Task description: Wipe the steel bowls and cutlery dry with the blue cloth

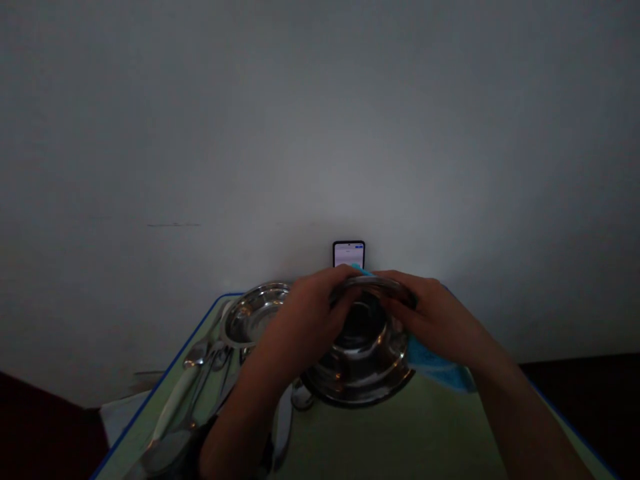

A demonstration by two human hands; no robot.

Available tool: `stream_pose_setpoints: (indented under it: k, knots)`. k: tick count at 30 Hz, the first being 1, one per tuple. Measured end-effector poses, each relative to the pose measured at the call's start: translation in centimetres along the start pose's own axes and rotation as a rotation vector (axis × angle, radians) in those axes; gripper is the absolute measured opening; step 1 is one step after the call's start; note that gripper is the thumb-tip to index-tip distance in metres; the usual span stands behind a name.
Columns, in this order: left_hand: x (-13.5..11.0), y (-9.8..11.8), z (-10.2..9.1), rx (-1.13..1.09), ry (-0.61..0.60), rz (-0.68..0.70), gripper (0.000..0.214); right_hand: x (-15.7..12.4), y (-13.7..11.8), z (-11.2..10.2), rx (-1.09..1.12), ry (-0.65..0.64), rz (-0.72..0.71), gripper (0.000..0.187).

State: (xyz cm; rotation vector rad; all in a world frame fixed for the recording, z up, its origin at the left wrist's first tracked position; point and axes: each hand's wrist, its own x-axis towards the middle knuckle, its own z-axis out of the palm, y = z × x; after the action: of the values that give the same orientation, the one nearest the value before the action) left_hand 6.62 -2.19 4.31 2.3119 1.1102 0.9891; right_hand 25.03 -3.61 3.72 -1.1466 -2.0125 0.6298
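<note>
A shiny steel bowl (360, 377) is held up over the table, tilted so that its inside faces me. My left hand (320, 307) is closed on the upper left of its rim, thumb inside. On the upper right, my right hand (425, 313) grips the same rim, with a blue cloth (440, 367) between it and the bowl. The cloth hangs down beneath the right hand, and a bit of it shows above the rim. The fingers behind the bowl are hidden.
Left of the bowl stands another steel bowl (255, 313), partly behind my left arm. Several spoons (197, 353) and other cutlery lie along the left side, with a knife (283, 420) nearer the middle. A lit phone (349, 252) leans on the wall behind the green table (390, 440).
</note>
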Motion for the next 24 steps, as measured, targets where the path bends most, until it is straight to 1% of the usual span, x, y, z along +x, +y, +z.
stream_pose_setpoints:
  k: [4, 5, 7, 8, 9, 11, 13, 15, 17, 20, 22, 24]
  knots:
    - [0.2, -0.8, 0.1, 0.090, -0.018, -0.013, 0.020, 0.1, -0.2, 0.2, -0.076, 0.017, 0.024, 0.041]
    - [0.2, -1.0, 0.0, 0.093, -0.016, -0.019, 0.020, 0.1, -0.1, 0.3, -0.094, 0.032, 0.024, 0.040]
    - [0.3, -1.4, -0.2, 0.081, 0.012, -0.026, 0.020, 0.2, 0.0, 0.4, -0.127, 0.103, 0.025, 0.036]
    - [0.3, -1.5, -0.3, 0.072, 0.054, -0.033, 0.020, 0.3, 0.1, 0.6, -0.137, 0.157, 0.029, 0.033]
    - [0.3, -1.7, -0.5, 0.063, 0.120, -0.048, 0.020, 0.2, 0.1, 0.8, -0.137, 0.222, 0.033, 0.031]
    - [0.4, -2.0, -0.8, 0.046, 0.313, -0.100, 0.019, 0.1, -0.1, 1.3, -0.072, 0.338, 0.039, 0.030]
    - [0.4, -2.2, -1.1, 0.022, 0.514, -0.164, 0.018, 0.0, -0.6, 1.9, 0.099, 0.377, 0.036, 0.035]
    - [0.3, -2.4, -1.1, -0.001, 0.647, -0.202, 0.017, 0.0, -1.2, 2.5, 0.298, 0.374, 0.032, 0.039]
    - [0.3, -2.5, -0.9, -0.048, 0.716, -0.193, 0.017, 0.1, -1.5, 2.8, 0.432, 0.388, 0.059, 0.045]
    - [0.4, -2.6, 0.0, -0.180, 0.751, -0.141, 0.027, 0.3, -1.0, 2.3, 0.479, 0.429, 0.117, 0.053]
    - [0.6, -2.6, 0.9, -0.279, 0.761, -0.119, 0.033, 0.4, -0.4, 1.8, 0.485, 0.456, 0.115, 0.052]
    - [0.7, -2.6, 1.6, -0.369, 0.762, -0.117, 0.034, 0.3, 0.0, 1.3, 0.496, 0.486, 0.111, 0.047]
